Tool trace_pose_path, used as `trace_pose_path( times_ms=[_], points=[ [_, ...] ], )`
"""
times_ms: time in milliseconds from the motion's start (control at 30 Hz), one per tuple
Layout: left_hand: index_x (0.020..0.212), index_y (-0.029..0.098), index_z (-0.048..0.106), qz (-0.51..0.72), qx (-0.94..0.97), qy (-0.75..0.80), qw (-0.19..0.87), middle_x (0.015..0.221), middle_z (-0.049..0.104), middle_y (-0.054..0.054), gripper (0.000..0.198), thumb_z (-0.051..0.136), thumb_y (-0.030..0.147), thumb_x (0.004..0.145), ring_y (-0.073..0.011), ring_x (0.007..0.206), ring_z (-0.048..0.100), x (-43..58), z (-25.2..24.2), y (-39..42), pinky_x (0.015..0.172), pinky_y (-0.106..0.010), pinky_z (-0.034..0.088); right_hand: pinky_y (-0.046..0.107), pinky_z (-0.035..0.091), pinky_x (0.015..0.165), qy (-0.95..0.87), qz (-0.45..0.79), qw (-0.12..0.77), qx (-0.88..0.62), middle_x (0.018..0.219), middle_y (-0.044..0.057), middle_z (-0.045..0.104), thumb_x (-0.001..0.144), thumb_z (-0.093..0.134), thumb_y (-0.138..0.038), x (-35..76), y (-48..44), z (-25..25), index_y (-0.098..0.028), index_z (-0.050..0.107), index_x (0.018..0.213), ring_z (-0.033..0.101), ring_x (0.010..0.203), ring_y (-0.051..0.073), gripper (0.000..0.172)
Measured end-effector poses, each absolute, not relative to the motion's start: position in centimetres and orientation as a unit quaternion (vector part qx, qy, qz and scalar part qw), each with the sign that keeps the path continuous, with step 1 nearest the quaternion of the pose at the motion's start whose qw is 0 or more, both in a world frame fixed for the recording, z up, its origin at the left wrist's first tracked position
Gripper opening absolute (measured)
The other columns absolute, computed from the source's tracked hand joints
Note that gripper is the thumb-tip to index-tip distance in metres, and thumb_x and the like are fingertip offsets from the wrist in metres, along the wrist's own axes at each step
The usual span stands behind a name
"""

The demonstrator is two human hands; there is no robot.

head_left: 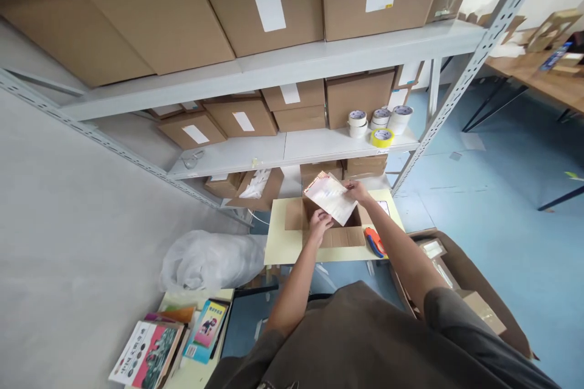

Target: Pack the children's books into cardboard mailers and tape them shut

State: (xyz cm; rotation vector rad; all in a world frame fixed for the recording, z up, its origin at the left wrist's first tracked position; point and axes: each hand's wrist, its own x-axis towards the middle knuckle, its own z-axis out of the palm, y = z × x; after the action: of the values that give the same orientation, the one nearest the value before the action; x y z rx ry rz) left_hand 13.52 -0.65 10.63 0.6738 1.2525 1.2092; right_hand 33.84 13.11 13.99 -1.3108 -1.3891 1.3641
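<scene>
A thin pale booklet (pixel 331 196) with a reddish printed strip along its top edge is held tilted over an open cardboard box (pixel 340 237). My right hand (pixel 358 191) pinches its right edge. My left hand (pixel 320 223) has its fingers closed at the lower left edge. The box stands flaps out on a pale yellow table (pixel 276 243), its inside partly covered by the booklet. Right of the box lies an orange and blue tape dispenser (pixel 375 242). A flat white-faced item (pixel 383 206) is partly hidden behind my right forearm.
A metal shelf (pixel 274 61) with cardboard boxes rises ahead. Tape rolls (pixel 357 124) sit on its middle level. Bubble wrap (pixel 210 261) is left of the table. Books (pixel 150 355) are stacked at lower left. A large open carton (pixel 493 292) stands close on my right.
</scene>
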Motion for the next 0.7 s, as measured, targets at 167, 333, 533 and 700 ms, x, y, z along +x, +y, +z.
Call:
trace_pose_path(
  times_ms=[167, 333, 533, 700],
  points=[
    [0.105, 0.017, 0.061, 0.502, 0.259, 0.559, 0.607, 0.114, 0.078, -0.018, 0.05, 0.093, 0.043, 0.077, -0.0257, 0.096, 0.081, 15.6, 9.7, -1.9, 0.092, -0.041, 0.061, 0.03, 0.055, 0.071, -0.642, 0.531, 0.286, -0.473, 0.08, 0.004, 0.08, 0.049, 0.081, -0.011, 32.9, 17.2, 14.4, -0.018, 0.081, 0.075, 0.068, 0.078, 0.023, 0.026],
    [0.106, 0.015, 0.068, 0.435, 0.266, 0.596, 0.62, 0.101, 0.082, -0.017, 0.047, 0.092, 0.043, 0.077, -0.0251, 0.082, 0.082, 15.2, 8.8, -1.7, 0.08, -0.036, 0.063, 0.035, 0.059, 0.079, -0.655, 0.514, 0.28, -0.478, 0.08, 0.005, 0.08, 0.047, 0.083, -0.004, 32.0, 18.4, 13.7, -0.019, 0.08, 0.071, 0.071, 0.078, 0.025, 0.028],
    [0.097, 0.016, 0.078, 0.343, 0.369, 0.704, 0.501, 0.084, 0.08, -0.012, 0.029, 0.078, 0.042, 0.087, -0.0257, 0.074, 0.079, 10.4, 8.7, -1.3, 0.082, -0.04, 0.062, 0.042, 0.057, 0.099, -0.587, 0.472, 0.38, -0.537, 0.117, 0.008, 0.081, 0.065, 0.078, -0.02, 33.5, 17.3, 12.0, -0.021, 0.081, 0.099, 0.071, 0.11, 0.029, 0.034],
    [0.135, 0.02, 0.071, 0.37, 0.397, 0.81, 0.223, 0.141, 0.07, -0.016, 0.052, 0.074, 0.031, 0.085, -0.0356, 0.136, 0.061, 3.7, 8.7, -1.8, 0.117, -0.045, 0.046, 0.046, 0.052, 0.109, -0.572, 0.48, 0.396, -0.535, 0.119, 0.007, 0.08, 0.074, 0.077, -0.032, 35.8, 14.6, 10.5, -0.023, 0.08, 0.105, 0.07, 0.117, 0.028, 0.032]
  ],
)
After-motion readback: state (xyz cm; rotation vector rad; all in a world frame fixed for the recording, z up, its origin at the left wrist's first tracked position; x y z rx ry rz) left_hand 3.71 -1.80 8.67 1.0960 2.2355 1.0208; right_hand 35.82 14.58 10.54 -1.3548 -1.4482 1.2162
